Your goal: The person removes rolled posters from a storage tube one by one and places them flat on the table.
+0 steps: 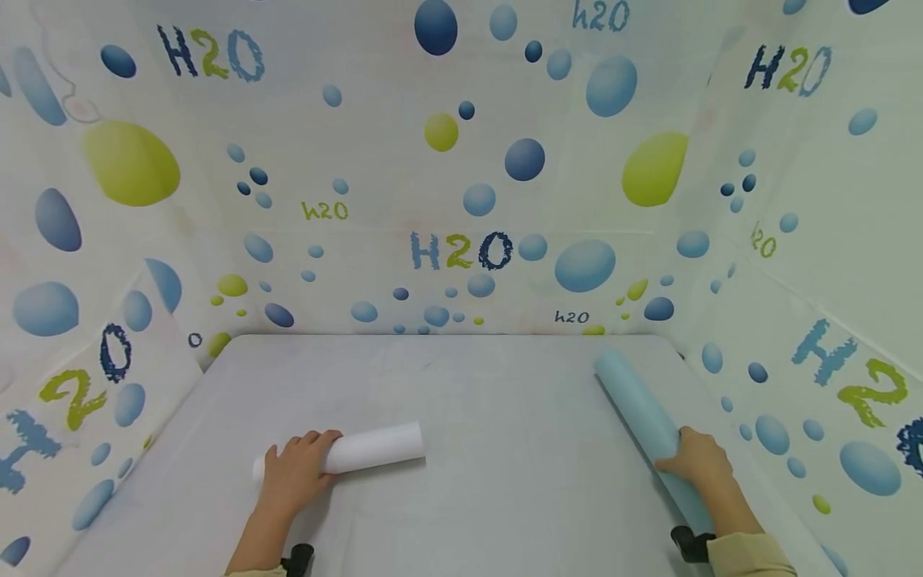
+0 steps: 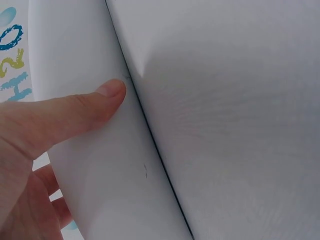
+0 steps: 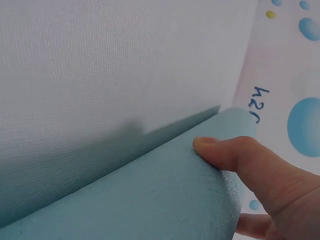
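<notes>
White sheeting (image 1: 375, 144) printed with blue drops (image 1: 611, 86) and lime-green drops (image 1: 133, 164) rises behind and on both sides of a pale, round-cornered tabletop (image 1: 505, 417). Large lettering (image 1: 459, 251) reading "H2O" repeats across the back and flanks in light blue, green and navy, while a smaller green "h2O" (image 1: 324, 211) appears left of center among scattered spots of the same colors, some tightly clustered, others well apart.

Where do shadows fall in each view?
Head: soft shadows under the white roll and left of the blue roll; left wrist: broad grey shading across the table; right wrist: a darker band on the table along the blue roll.
</notes>
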A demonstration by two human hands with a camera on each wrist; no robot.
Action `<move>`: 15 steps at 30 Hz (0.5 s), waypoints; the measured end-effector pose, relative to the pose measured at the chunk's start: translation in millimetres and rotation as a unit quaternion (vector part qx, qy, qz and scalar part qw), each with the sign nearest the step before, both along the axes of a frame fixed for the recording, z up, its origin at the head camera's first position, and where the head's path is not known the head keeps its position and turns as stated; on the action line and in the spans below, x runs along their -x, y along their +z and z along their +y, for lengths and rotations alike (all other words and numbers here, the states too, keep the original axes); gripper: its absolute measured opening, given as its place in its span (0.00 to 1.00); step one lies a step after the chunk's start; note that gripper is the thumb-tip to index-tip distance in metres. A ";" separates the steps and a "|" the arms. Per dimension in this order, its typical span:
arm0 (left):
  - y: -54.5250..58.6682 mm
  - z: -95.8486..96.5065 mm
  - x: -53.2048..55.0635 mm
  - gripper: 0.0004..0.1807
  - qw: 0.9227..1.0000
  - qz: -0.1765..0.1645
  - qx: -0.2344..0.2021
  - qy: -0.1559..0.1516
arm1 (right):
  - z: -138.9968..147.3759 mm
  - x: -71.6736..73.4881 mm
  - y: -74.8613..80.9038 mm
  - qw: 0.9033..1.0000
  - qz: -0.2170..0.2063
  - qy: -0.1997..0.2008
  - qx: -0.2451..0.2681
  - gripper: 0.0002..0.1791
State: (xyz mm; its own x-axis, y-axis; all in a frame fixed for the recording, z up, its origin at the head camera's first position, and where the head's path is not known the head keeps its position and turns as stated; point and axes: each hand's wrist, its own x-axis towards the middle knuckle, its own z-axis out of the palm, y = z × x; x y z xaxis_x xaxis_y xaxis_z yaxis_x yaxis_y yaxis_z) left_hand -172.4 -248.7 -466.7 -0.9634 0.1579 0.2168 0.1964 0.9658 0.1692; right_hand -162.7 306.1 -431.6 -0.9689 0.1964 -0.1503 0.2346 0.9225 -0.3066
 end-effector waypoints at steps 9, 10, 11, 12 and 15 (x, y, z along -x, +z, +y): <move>0.5 0.3 -2.1 0.31 1.000 -0.004 0.005 0.002 | -1.8 -1.3 0.4 1.000 -0.011 -0.021 0.006 0.43; 0.8 0.2 -1.9 0.31 1.000 -0.004 0.006 0.001 | -2.1 -1.3 0.1 1.000 -0.012 -0.021 0.006 0.43; 0.9 0.1 -1.6 0.31 1.000 -0.003 0.006 0.001 | -2.3 -1.5 -0.2 1.000 -0.012 -0.021 0.007 0.43; 0.8 0.1 -1.3 0.31 1.000 -0.003 0.006 0.000 | -2.6 -1.8 -0.2 1.000 -0.013 -0.021 0.007 0.43; 0.2 -0.1 -0.7 0.31 1.000 0.000 0.006 -0.003 | -4.3 -3.2 1.1 1.000 -0.012 -0.015 0.010 0.43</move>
